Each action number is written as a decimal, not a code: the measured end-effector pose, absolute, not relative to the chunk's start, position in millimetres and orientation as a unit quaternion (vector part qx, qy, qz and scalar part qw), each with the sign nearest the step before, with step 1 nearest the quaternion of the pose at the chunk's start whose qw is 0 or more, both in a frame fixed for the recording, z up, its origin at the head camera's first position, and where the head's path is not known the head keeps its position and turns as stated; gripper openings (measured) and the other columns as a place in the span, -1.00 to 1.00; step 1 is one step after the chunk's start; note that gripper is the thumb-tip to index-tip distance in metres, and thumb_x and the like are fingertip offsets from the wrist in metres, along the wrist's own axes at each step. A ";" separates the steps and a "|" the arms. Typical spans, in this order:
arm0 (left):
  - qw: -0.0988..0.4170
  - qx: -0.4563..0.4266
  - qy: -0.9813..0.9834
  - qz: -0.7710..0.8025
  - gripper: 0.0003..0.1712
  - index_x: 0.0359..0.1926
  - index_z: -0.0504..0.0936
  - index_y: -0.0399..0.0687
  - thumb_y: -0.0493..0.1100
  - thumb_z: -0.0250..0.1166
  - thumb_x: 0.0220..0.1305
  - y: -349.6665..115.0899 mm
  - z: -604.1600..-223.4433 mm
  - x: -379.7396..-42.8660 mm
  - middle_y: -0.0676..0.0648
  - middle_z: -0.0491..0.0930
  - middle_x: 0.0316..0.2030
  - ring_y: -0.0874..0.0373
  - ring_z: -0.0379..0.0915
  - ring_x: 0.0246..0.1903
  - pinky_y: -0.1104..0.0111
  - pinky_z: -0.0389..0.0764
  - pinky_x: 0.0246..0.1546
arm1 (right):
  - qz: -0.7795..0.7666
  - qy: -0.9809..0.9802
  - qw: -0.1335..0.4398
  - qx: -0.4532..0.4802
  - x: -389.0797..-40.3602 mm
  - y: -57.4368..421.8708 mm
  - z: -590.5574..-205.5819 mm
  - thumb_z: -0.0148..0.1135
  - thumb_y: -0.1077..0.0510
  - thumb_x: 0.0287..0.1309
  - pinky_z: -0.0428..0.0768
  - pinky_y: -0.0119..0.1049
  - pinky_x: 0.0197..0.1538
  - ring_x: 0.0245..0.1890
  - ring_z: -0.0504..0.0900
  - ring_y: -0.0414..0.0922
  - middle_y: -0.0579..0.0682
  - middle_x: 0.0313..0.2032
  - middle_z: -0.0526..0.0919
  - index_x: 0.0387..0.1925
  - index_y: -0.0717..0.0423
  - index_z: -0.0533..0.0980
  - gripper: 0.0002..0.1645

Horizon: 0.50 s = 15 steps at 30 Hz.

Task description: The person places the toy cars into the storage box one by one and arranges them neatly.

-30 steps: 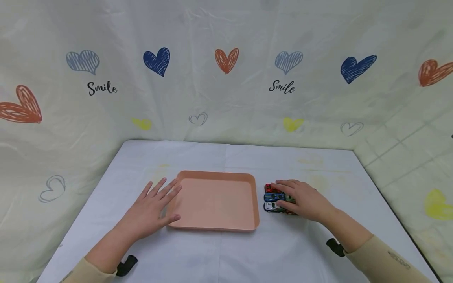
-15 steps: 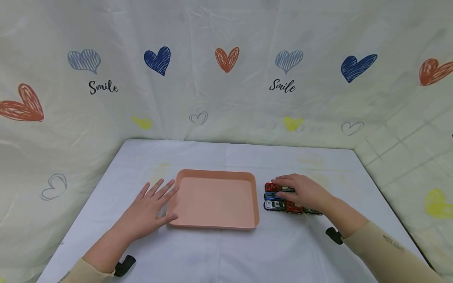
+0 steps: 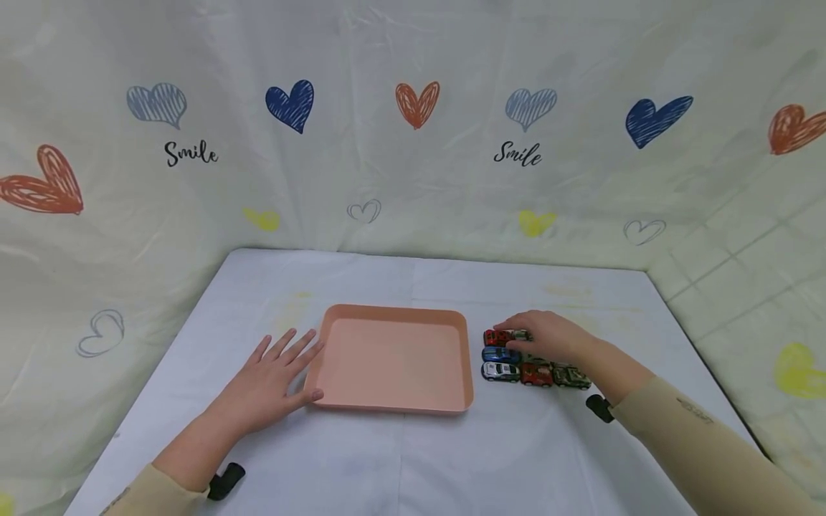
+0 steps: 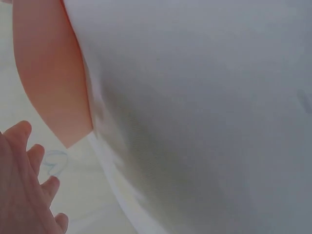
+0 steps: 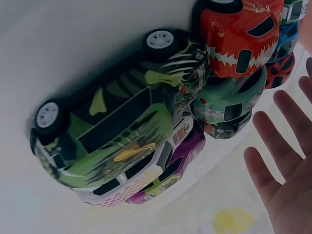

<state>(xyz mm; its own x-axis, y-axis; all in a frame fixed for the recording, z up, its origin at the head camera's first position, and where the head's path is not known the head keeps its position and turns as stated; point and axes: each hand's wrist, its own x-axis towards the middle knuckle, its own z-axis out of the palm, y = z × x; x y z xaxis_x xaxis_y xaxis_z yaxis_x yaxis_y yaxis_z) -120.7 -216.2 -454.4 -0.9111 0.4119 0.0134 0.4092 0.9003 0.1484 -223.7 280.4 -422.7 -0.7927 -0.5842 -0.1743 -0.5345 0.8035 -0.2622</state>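
Observation:
Toy cars stand packed in short rows on the table, right of a pink tray. In the head view the near row shows a white car [image 3: 500, 371], a red car [image 3: 537, 374] and a dark green car [image 3: 571, 376]; a blue car [image 3: 498, 355] is behind. My right hand [image 3: 551, 337] hovers over the back rows, hiding some cars. The right wrist view shows its fingers [image 5: 275, 134] extended, holding nothing, beside the group; a purple car [image 5: 187, 156] is visible there. My left hand [image 3: 267, 383], fingers spread, is at the left edge of the tray [image 3: 393, 362].
A white cloth covers the table [image 3: 400, 459]. Behind it hangs a pale backdrop [image 3: 452, 193] printed with hearts and words. Black wrist straps or mounts, such as the left mount [image 3: 226, 481], stick out below both sleeves.
My right hand has moved away from me, toward the back of the car group, uncovering the near row. My left hand stays almost in place beside the tray; the view has shifted slightly.

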 end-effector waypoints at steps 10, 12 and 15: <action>0.010 0.216 0.974 0.063 -0.01 0.53 0.18 0.15 0.50 0.12 0.23 -215.7 -462.7 -120.1 0.03 0.04 0.54 -0.13 -0.12 0.51 -0.13 -0.18 0.47 | -0.081 0.941 0.156 -0.288 -236.4 273.7 -426.9 0.24 0.04 0.35 0.47 0.13 0.25 0.22 0.52 0.13 0.04 0.15 0.62 0.23 -0.05 0.56 -0.56; 0.009 0.216 0.974 0.063 -0.02 0.53 0.19 0.15 0.48 0.15 0.22 -215.1 -463.1 -120.2 0.03 0.05 0.53 -0.13 -0.11 0.51 -0.13 -0.17 0.47 | -0.074 0.941 0.156 -0.292 -238.9 272.7 -427.9 0.24 0.05 0.35 0.48 0.11 0.25 0.21 0.53 0.10 0.03 0.15 0.63 0.23 -0.06 0.56 -0.56; 0.012 0.213 0.975 0.061 -0.02 0.53 0.19 0.15 0.47 0.16 0.22 -214.8 -463.3 -120.1 0.03 0.06 0.53 -0.13 -0.11 0.51 -0.13 -0.17 0.47 | -0.065 0.939 0.158 -0.299 -241.9 270.4 -428.2 0.24 0.07 0.35 0.50 0.10 0.23 0.20 0.54 0.11 0.03 0.13 0.64 0.22 -0.05 0.57 -0.57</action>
<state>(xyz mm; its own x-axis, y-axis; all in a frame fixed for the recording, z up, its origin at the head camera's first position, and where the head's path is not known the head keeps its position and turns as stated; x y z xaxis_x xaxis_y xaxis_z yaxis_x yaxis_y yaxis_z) -120.1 -214.8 -463.3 -0.9086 0.4178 0.0019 0.4147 0.9014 0.1241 -241.9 270.4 -428.2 -0.7706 -0.5827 -0.2582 -0.5412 0.8122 -0.2177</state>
